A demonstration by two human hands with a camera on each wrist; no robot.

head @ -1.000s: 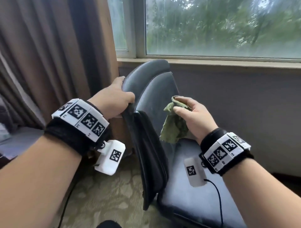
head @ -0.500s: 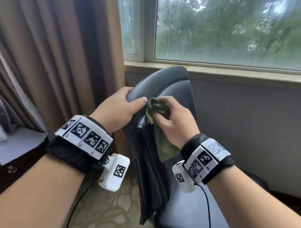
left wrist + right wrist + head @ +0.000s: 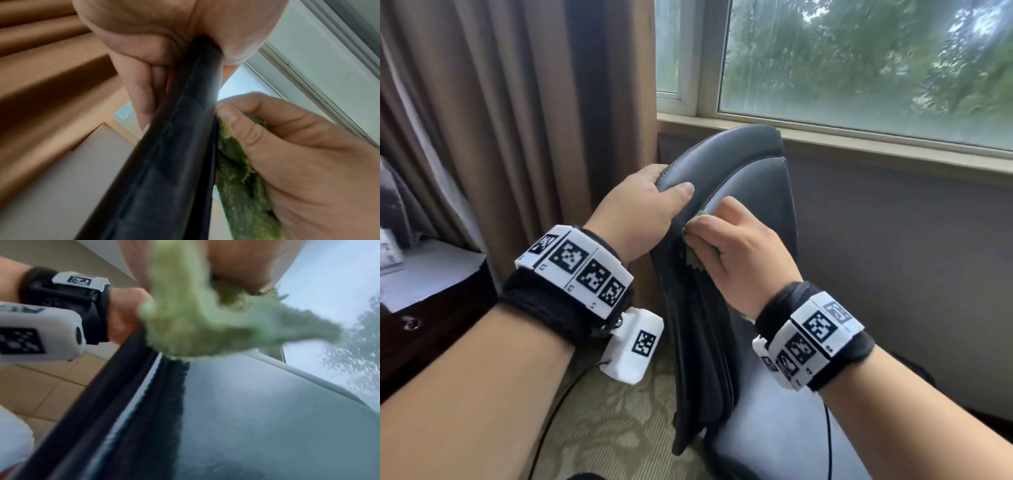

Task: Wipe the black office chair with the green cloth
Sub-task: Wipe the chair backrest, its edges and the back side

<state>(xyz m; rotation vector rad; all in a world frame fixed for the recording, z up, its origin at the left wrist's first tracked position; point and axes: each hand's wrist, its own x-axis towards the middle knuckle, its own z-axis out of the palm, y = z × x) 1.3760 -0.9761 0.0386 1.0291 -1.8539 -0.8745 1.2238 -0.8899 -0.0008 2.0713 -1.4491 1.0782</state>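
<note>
- The right hand (image 3: 739, 253) has moved up and leftward over the last second: it was out over the seat with the green cloth (image 3: 693, 258) hanging free, and now the cloth is bunched under curled fingers and pressed against the inner side of the black office chair (image 3: 750, 178) backrest, close under the top edge
- The left hand (image 3: 640, 212) still clamps the backrest's upper left edge, thumb (image 3: 683, 190) on the front face and fingers wrapped behind (the left wrist view shows the edge squeezed between them)
- The two hands now sit just beside each other, where a second ago they were well apart
- Judging from this, the wiping of the backrest front has begun near its top corner; most of the backrest and the whole seat are probably yet to be wiped
</note>
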